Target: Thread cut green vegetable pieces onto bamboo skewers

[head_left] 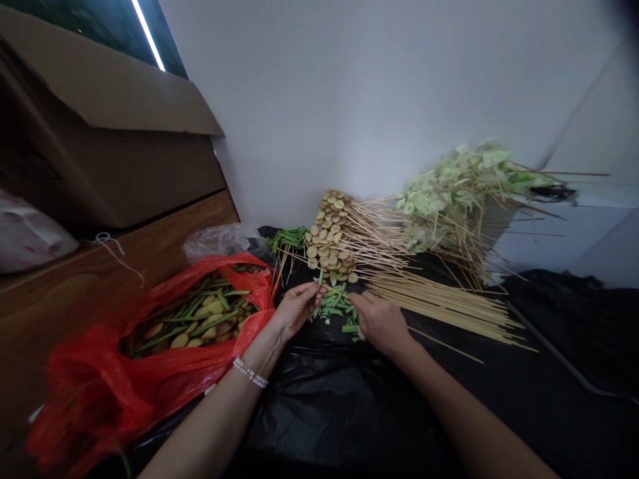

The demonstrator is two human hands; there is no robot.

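My left hand (299,305) pinches a short green bean piece (320,278) at its fingertips, above a pile of cut green pieces (333,303). Opposite it, my right hand (378,320) has its fingers closed around a thin wooden skewer (444,344), whose rear end sticks out behind the hand. The skewer's tip points toward my left hand. Just beyond both hands lie stacked skewers of sliced potato (327,236). Loose bare skewers (449,306) lie to the right on black plastic (339,392).
At left, a red plastic bag (114,372) holds potato slices and long beans. Skewered green leaves (464,179) are heaped at the back right against the wall (349,86). Skewered green beans (289,238) lie behind. A cardboard box (124,159) stands back left.
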